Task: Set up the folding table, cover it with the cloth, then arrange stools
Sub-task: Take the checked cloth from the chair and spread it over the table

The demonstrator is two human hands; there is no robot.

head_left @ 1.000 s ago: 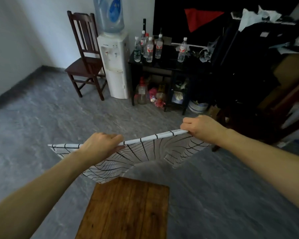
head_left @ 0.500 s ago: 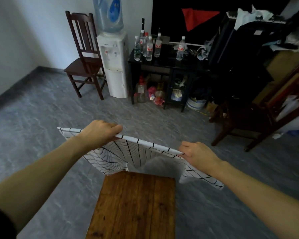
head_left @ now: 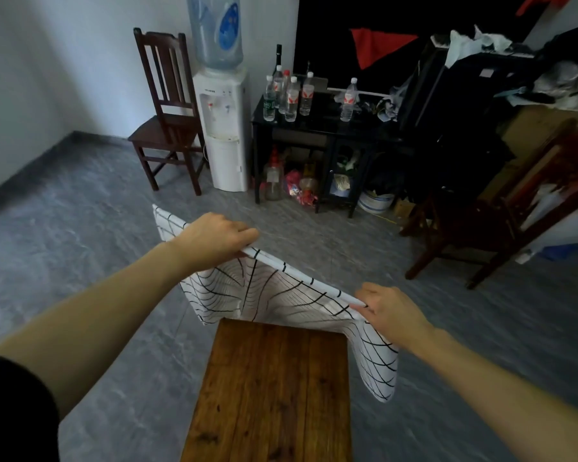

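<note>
Hands, left hand (head_left: 214, 236) and right hand (head_left: 389, 311), grip grid-patterned cloth (head_left: 274, 295) above plank table (head_left: 274, 388).

One head-worn, wide-angle camera gave the only view, so no part of the scene was shared with another. It looked forward and down from above the near end of the tabletop (head_left: 274, 388), which ran out of the bottom edge. Both forearms reached in from the lower corners, the left hand (head_left: 211, 240) and right hand (head_left: 389, 311) close below the lens. Farther off, it faced the floor (head_left: 80, 235), a chair (head_left: 167, 118) and a water dispenser (head_left: 222, 121) at the far wall.
</note>
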